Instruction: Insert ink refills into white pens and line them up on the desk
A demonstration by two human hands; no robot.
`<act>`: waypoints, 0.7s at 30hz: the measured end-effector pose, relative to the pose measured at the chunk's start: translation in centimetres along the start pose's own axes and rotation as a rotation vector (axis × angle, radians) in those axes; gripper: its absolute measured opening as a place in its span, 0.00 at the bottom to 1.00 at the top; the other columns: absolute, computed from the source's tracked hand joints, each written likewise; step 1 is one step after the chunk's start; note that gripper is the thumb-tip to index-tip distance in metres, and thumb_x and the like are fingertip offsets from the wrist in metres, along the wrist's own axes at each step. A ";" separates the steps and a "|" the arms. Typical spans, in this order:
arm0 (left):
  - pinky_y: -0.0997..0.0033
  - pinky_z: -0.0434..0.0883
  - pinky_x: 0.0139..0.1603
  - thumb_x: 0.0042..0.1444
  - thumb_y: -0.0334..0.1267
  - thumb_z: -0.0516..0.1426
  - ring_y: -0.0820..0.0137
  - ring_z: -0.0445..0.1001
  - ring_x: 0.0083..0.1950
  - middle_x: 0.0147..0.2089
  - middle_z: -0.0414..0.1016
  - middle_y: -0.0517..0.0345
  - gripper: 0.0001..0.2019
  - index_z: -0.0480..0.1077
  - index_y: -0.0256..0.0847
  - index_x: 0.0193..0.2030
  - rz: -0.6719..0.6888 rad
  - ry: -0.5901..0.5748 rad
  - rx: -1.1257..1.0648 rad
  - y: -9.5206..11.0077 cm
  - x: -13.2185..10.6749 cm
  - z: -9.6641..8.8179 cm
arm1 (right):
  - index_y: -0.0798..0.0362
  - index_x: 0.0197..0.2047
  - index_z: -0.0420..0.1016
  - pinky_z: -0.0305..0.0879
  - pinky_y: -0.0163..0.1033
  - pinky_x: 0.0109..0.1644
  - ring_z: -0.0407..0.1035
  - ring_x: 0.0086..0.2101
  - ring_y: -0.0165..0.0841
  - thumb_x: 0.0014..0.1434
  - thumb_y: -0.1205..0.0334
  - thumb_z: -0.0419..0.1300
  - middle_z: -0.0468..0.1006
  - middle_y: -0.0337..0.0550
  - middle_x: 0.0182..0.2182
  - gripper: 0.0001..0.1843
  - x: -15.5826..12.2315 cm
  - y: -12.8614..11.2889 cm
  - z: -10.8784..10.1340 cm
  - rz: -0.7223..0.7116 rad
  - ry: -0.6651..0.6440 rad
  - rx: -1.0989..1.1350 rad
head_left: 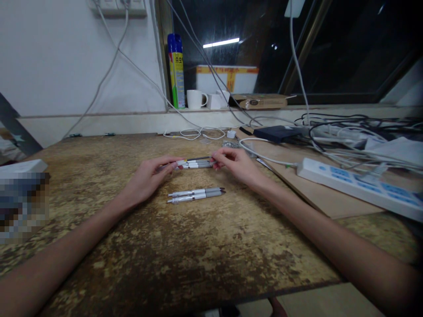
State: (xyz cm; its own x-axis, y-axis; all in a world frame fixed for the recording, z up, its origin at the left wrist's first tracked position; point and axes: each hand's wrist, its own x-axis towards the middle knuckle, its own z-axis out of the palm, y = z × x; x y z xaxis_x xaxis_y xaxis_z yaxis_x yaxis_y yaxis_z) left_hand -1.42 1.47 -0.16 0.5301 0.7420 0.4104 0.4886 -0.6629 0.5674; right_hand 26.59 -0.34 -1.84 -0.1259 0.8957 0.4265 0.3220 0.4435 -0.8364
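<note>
Currently a bundle of pens (197,164) is gripped at both ends, fingers of the left hand (150,176) and right hand (236,164) closed on it mid-surface (198,251), beyond two loose pens (196,195); an even hold is called for.

2 pens (196,195) loose, 2 cups (195,99), 1 spray can (176,72).

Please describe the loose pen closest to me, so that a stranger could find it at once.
Start at the worn table. At its middle, the left hand and right hand hold a bundle of pens between them. Closer to the person lie two loose pens side by side; it is the nearer pen, which no hand touches.
</note>
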 end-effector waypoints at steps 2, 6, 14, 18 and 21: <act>0.58 0.68 0.64 0.71 0.49 0.52 0.60 0.76 0.60 0.60 0.80 0.56 0.18 0.78 0.48 0.58 -0.012 0.007 0.004 -0.2 0.0 0.0 | 0.53 0.34 0.79 0.68 0.40 0.43 0.73 0.32 0.34 0.65 0.47 0.60 0.80 0.42 0.29 0.18 0.1 0.2 0.0 0.011 0.009 0.019; 0.60 0.69 0.61 0.71 0.50 0.53 0.59 0.77 0.58 0.59 0.81 0.56 0.19 0.77 0.48 0.60 -0.036 0.044 0.017 -0.7 0.1 -0.1 | 0.53 0.33 0.78 0.70 0.40 0.43 0.73 0.32 0.34 0.64 0.46 0.62 0.81 0.44 0.32 0.18 0.3 0.7 -0.3 0.063 0.047 0.087; 0.60 0.68 0.63 0.71 0.49 0.54 0.60 0.77 0.59 0.59 0.80 0.57 0.18 0.78 0.49 0.58 -0.011 0.029 -0.009 -0.3 0.0 0.0 | 0.53 0.34 0.78 0.68 0.41 0.43 0.73 0.32 0.34 0.65 0.48 0.61 0.80 0.42 0.29 0.17 0.1 0.2 -0.4 0.014 0.042 -0.011; 0.60 0.70 0.62 0.69 0.50 0.56 0.60 0.78 0.58 0.59 0.81 0.57 0.18 0.78 0.49 0.58 -0.013 0.005 -0.036 0.5 -0.1 0.2 | 0.53 0.38 0.79 0.68 0.40 0.43 0.73 0.35 0.35 0.64 0.51 0.63 0.81 0.43 0.35 0.13 -0.3 -0.3 0.6 -0.076 0.015 -0.036; 0.61 0.71 0.60 0.68 0.51 0.58 0.61 0.79 0.55 0.57 0.82 0.57 0.17 0.78 0.48 0.57 -0.017 -0.004 -0.058 1.3 -0.2 0.4 | 0.52 0.40 0.79 0.68 0.40 0.43 0.74 0.37 0.34 0.64 0.52 0.63 0.81 0.44 0.40 0.12 -0.6 -0.4 1.5 -0.099 -0.031 -0.028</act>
State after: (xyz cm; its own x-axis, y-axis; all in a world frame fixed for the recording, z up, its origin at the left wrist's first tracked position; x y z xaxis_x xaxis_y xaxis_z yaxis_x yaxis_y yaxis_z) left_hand -0.64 0.44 0.20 0.5251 0.7527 0.3971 0.4565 -0.6430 0.6149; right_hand 25.12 -1.03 -2.25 -0.1871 0.8483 0.4954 0.3330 0.5293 -0.7804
